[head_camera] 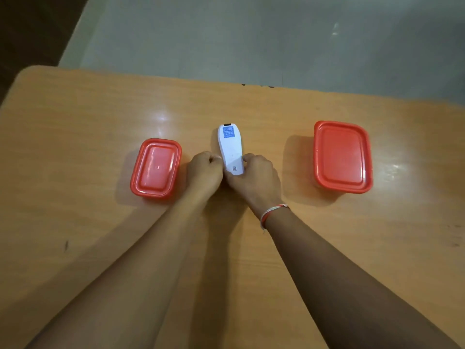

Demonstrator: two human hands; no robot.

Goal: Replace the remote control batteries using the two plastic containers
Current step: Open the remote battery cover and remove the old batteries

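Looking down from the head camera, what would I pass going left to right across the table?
Small red-lidded container → left hand → white remote, lying back-side up → right hand → larger red-lidded container. Both hands grip the remote's near end; both lids are on.

Warm indoor light is falling from above, throwing soft glare patches across the glossy desk [75,152]. Shadows are pooling left of each red container [156,167] and beneath the forearms. Wide-angle distortion is bowing the desk edges; overall focus is looking slightly soft.
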